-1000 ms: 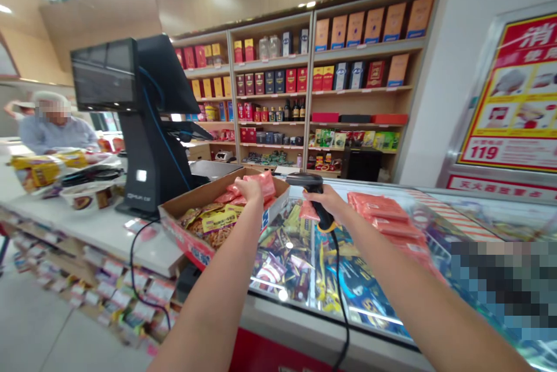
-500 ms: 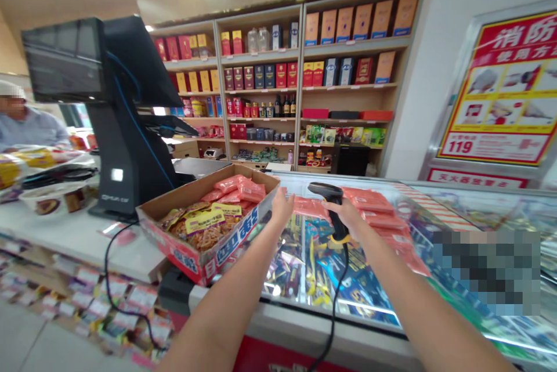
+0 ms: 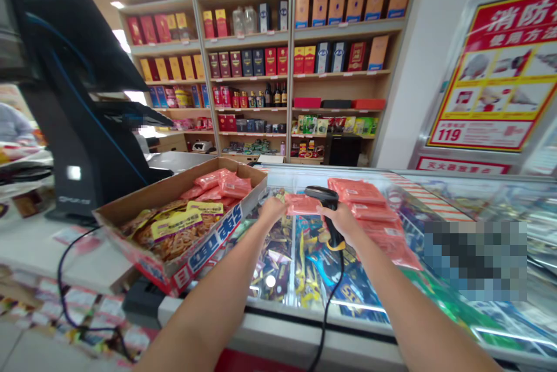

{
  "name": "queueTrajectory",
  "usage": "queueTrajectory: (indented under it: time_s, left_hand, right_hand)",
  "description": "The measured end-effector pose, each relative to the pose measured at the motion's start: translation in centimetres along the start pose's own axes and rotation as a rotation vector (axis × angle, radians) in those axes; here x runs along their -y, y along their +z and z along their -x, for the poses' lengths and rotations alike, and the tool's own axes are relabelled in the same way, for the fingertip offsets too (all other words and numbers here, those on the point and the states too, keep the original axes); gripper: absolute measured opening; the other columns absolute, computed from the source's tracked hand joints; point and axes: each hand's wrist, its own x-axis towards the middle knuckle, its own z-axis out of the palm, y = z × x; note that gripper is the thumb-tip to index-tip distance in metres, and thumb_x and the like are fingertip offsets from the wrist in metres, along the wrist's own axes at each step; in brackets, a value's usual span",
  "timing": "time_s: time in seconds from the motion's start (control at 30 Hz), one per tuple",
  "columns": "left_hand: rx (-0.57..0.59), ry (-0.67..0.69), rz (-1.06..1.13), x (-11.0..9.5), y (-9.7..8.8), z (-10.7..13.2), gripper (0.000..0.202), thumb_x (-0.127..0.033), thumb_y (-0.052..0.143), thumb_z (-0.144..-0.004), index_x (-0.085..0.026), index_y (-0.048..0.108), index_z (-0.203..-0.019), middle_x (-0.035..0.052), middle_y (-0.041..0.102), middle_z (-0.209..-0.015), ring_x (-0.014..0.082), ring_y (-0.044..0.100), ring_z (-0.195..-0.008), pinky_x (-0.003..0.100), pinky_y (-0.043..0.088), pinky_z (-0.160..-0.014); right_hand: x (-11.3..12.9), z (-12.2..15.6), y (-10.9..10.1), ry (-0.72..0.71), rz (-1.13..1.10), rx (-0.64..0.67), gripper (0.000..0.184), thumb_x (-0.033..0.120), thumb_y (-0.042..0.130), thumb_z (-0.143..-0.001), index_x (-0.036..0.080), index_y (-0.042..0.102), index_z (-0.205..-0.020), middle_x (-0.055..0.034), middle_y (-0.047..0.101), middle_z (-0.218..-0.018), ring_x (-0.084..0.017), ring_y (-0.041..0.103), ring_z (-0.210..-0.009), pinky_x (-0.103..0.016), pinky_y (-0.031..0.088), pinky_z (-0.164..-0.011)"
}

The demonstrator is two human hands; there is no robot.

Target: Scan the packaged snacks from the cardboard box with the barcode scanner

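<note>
My right hand (image 3: 340,220) is wrapped round the handle of a black barcode scanner (image 3: 322,194), its cord hanging toward me. Between the two hands is a flat reddish-pink packet (image 3: 301,204). My left hand (image 3: 272,208) has its fingers closed on the packet's left end. The scanner's head points left, over the packet's right end. Just right of the scanner, several similar pink packets (image 3: 369,209) lie piled on the glass top. At left, a cardboard box (image 3: 174,279) holds more pink packets (image 3: 221,183) and yellow-labelled snack bags (image 3: 176,226).
A glass-topped case (image 3: 278,293) with colourful packs inside lies under my hands. A black checkout terminal (image 3: 73,128) stands on the left counter, its cable (image 3: 65,296) drooping in front. Shelves (image 3: 248,41) of boxes and bottles line the back. A person's sleeve (image 3: 15,122) shows far left.
The view has turned left-to-right a little, so the terminal and box sit farther left. My left hand now grips the packet's end more plainly. The scanner stays in my right hand.
</note>
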Motion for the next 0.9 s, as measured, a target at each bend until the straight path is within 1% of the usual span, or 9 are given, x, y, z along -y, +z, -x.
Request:
queueTrajectory:
  time_s: [0.07,0.2,0.33,0.43,0.5,0.57,0.67,0.8,0.9]
  left_hand:
    - [-0.043,-0.067,-0.017,-0.1,-0.3,0.2,0.045,-0.053,0.048,-0.085,-0.016,0.071,-0.079,0.0141,0.073,-0.089,0.0272,0.068,-0.09,0.031,0.048,-0.076]
    - [-0.136,-0.086,-0.075,-0.8,0.7,0.6,0.053,-0.061,0.043,-0.085,-0.016,0.069,-0.094,0.0184,0.071,-0.106,0.0339,0.064,-0.105,0.045,0.044,-0.09]
    - [-0.107,-0.036,-0.079,-1.6,2.3,0.4,0.042,-0.057,0.053,-0.08,-0.018,0.068,-0.081,0.0189,0.071,-0.104,0.0362,0.062,-0.108,0.049,0.041,-0.094]
    - [-0.057,-0.049,0.009,-1.5,2.7,-0.2,0.032,-0.047,0.061,-0.077,-0.019,0.059,-0.062,0.0158,0.071,-0.087,0.0345,0.065,-0.098,0.047,0.042,-0.091]
    - [-0.09,-0.034,0.126,-1.0,2.5,-0.7,0.029,-0.034,0.064,-0.075,-0.019,0.051,-0.053,0.0122,0.067,-0.072,0.0315,0.066,-0.089,0.042,0.045,-0.084]
    - [-0.153,-0.002,0.237,-0.5,2.2,-1.0,0.027,-0.022,0.062,-0.074,-0.019,0.046,-0.052,0.0067,0.061,-0.062,0.0257,0.065,-0.078,0.035,0.045,-0.076]
    - [-0.28,0.069,0.389,0.1,1.8,-1.0,0.023,-0.015,0.055,-0.076,-0.02,0.042,-0.057,-0.0013,0.05,-0.056,0.0164,0.056,-0.065,0.026,0.042,-0.065]
    - [-0.498,0.218,0.66,0.3,1.5,-0.4,0.023,-0.017,0.052,-0.078,-0.021,0.038,-0.06,-0.0058,0.04,-0.055,0.0119,0.045,-0.057,0.022,0.037,-0.06]
    - [-0.566,0.256,0.704,0.3,1.3,0.1,0.024,-0.016,0.05,-0.079,-0.021,0.036,-0.061,-0.0058,0.041,-0.056,0.0116,0.043,-0.058,0.022,0.037,-0.061]
  right_hand:
    - [0.1,0.1,0.0,-0.018,0.0,0.001,0.028,0.033,0.076,-0.066,0.02,0.054,-0.054,0.0018,0.053,-0.042,-0.013,0.05,-0.036,-0.025,0.042,-0.036]
    - [0.2,0.3,-0.1,-0.04,-0.007,-0.002,0.028,0.033,0.076,-0.066,0.02,0.054,-0.053,0.0018,0.053,-0.042,-0.013,0.051,-0.037,-0.026,0.042,-0.037]
    - [0.2,0.3,0.0,-0.039,0.0,-0.022,0.03,0.032,0.075,-0.066,0.021,0.052,-0.051,0.0016,0.052,-0.041,-0.014,0.05,-0.036,-0.026,0.041,-0.036]
    - [0.2,0.5,0.1,-0.052,-0.005,-0.012,0.028,0.032,0.075,-0.067,0.021,0.053,-0.054,0.0019,0.052,-0.042,-0.014,0.05,-0.037,-0.026,0.041,-0.037]
    - [0.2,0.6,0.1,-0.056,-0.008,-0.003,0.027,0.032,0.074,-0.066,0.021,0.053,-0.054,0.002,0.053,-0.043,-0.013,0.051,-0.037,-0.026,0.042,-0.037]
    - [0.2,0.6,0.1,-0.064,-0.017,0.0,0.026,0.033,0.074,-0.065,0.02,0.053,-0.056,0.0024,0.053,-0.044,-0.013,0.051,-0.038,-0.026,0.042,-0.037]
    - [0.0,0.2,-0.2,-0.066,-0.047,-0.004,0.024,0.034,0.074,-0.063,0.02,0.055,-0.06,0.0034,0.053,-0.044,-0.013,0.05,-0.037,-0.025,0.041,-0.036]
    - [0.2,0.0,-0.7,-0.067,-0.068,-0.012,0.025,0.037,0.073,-0.063,0.019,0.056,-0.059,0.0022,0.054,-0.045,-0.013,0.05,-0.036,-0.026,0.041,-0.035]
    - [0.9,0.5,-1.1,-0.068,-0.077,-0.011,0.026,0.036,0.073,-0.063,0.019,0.055,-0.055,0.0011,0.053,-0.043,-0.013,0.05,-0.037,-0.026,0.041,-0.037]
